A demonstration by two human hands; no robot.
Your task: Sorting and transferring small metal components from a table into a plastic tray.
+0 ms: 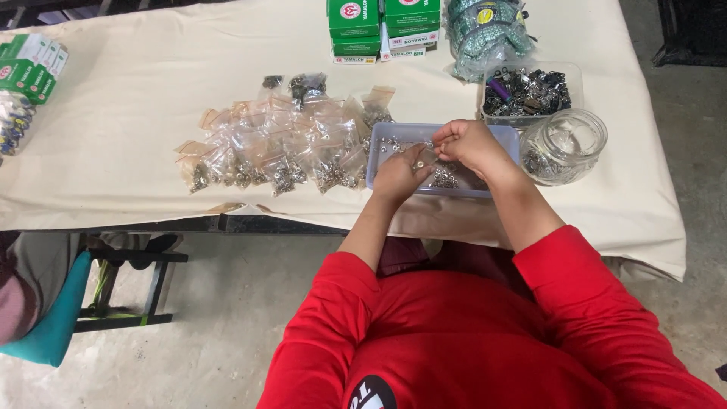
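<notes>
Both hands are working over the shallow pale-blue rectangular plastic tray [382, 140], which is sitting near the table's front edge, and the small silvery metal fittings [444, 179] are lying loose in it, right under the fingers. The left hand [399, 174] is hovering at the tray's 7 o'clock corner, fingers curled in, thumb and forefinger pinching together on one tiny silvery piece [419, 163]. The right hand [471, 144] is arching over the tray's middle, knuckles up, fingertips drawn into a tight pinch at the far rim; whether it has hold of anything is too small to tell. Both forearms are reaching in from 6 o'clock, bare below pushed-up red sleeves [575, 303]. At 3 o'clock of the tray a round clear glass jar [564, 144] is standing open with a little metal hardware in its bottom. At 1 o'clock a clear square plastic tub [530, 92] is holding a heap of dark metal parts with one purple piece. At 9 o'clock a spread of small clear zip bags [273, 148] filled with silvery fittings is covering the cream tablecloth [136, 98]. At 12 o'clock green-and-white cardboard boxes [382, 26] are standing stacked, a bundle of bagged teal items [485, 30] just beside them.
</notes>
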